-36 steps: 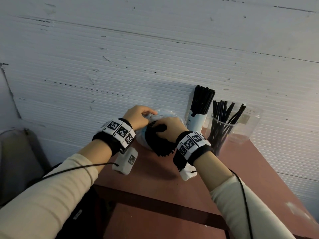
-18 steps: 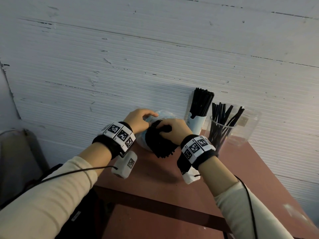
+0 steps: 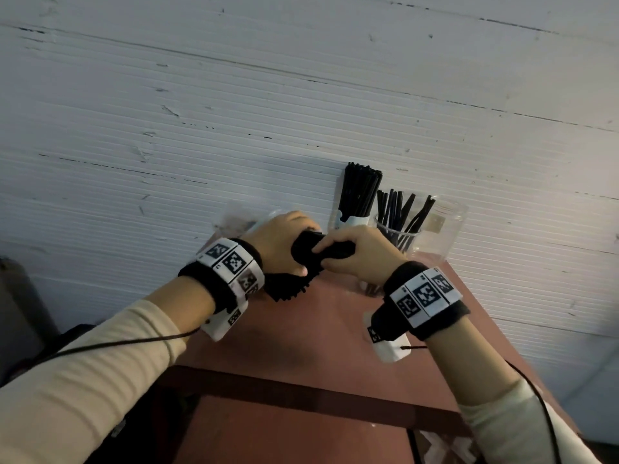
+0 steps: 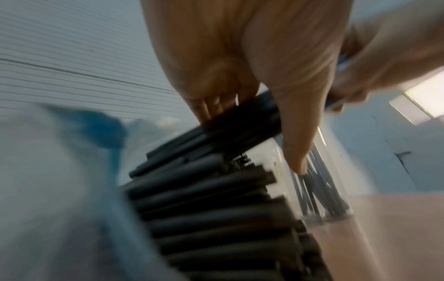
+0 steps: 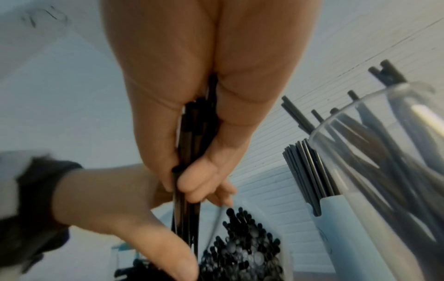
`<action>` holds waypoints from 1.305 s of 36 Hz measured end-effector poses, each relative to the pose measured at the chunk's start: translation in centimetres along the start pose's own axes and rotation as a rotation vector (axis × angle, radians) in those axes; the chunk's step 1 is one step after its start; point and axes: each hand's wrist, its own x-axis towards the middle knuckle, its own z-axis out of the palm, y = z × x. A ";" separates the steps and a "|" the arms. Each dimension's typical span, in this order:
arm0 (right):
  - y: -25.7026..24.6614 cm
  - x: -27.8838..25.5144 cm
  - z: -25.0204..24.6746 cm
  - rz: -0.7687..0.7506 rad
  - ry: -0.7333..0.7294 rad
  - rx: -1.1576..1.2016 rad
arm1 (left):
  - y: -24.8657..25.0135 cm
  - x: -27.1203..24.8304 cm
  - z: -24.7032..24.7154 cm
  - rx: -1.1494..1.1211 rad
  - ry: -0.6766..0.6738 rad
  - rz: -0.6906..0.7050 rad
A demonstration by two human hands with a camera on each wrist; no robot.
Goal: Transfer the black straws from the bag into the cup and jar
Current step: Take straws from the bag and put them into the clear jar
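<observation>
A clear plastic bag [image 3: 236, 218] full of black straws [image 3: 288, 289] is held up above the red table [image 3: 318, 333]. My left hand [image 3: 281, 246] grips the bag and bundle from the left; its fingers [image 4: 206, 106] curl over the straws [image 4: 216, 209]. My right hand [image 3: 358, 252] pinches a small handful of straws [image 5: 192, 133] between fingers and thumb, just above the bag's open end [image 5: 242, 254]. A white cup [image 3: 355, 222] packed with straws and a clear jar [image 3: 400, 237] with several loose straws stand by the wall, right of my hands.
A second clear container [image 3: 442, 229] stands behind the jar at the wall. The ribbed white wall [image 3: 301, 112] closes off the far side. The table's front edge [image 3: 301, 393] runs below my wrists, with a dark object [image 3: 20, 306] off to the left.
My right hand has closed on a handful of straws and shifted right, away from the bundle. My left hand has moved onto the bundle and holds it higher.
</observation>
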 end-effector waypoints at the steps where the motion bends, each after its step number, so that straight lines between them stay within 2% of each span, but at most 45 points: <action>1: 0.0 -0.3 -0.2 -0.003 0.000 -0.004 | 0.5 0.3 0.2 0.060 -0.031 0.011; 6: 0.5 -2.2 -2.0 -0.006 -0.003 0.000 | 2.5 1.4 0.9 0.090 -0.035 -0.019; 9: 0.7 -3.3 -3.6 -0.050 0.018 0.034 | 3.6 2.0 0.6 0.126 0.032 -0.009; 11: 0.7 -3.9 -5.0 -0.082 0.076 0.067 | 4.3 2.3 0.2 0.032 0.042 -0.030; 15: -0.4 -4.7 -7.4 -0.138 0.268 0.116 | 5.8 3.0 -0.2 -0.355 0.110 -0.029; 20: -1.9 -3.9 -8.4 -0.286 0.550 0.146 | 8.8 4.1 0.2 -0.586 0.095 -0.024; 23: -2.1 -3.0 -8.1 -0.326 0.621 0.185 | 9.8 4.1 1.2 -0.740 0.100 -0.033; 27: -0.9 -2.0 -6.7 -0.296 0.582 0.021 | 10.0 3.9 3.1 -0.914 0.127 -0.108; 30: 0.4 -1.7 -5.2 -0.178 0.389 -0.108 | 9.8 3.4 4.4 -1.009 0.079 -0.202; 32: 1.1 -1.7 -4.4 -0.120 0.316 -0.122 | 9.2 3.1 5.2 -1.044 0.037 -0.277; 36: 1.0 -1.7 -4.2 -0.138 0.328 -0.103 | 8.7 3.0 5.3 -1.084 -0.020 -0.310; 42: 1.0 -1.6 -4.3 -0.163 0.472 -0.149 | 9.3 3.5 4.1 -1.202 0.032 -0.189; 47: 1.5 -1.6 -4.0 -0.158 0.400 -0.055 | 8.6 3.1 4.5 -1.193 -0.058 -0.216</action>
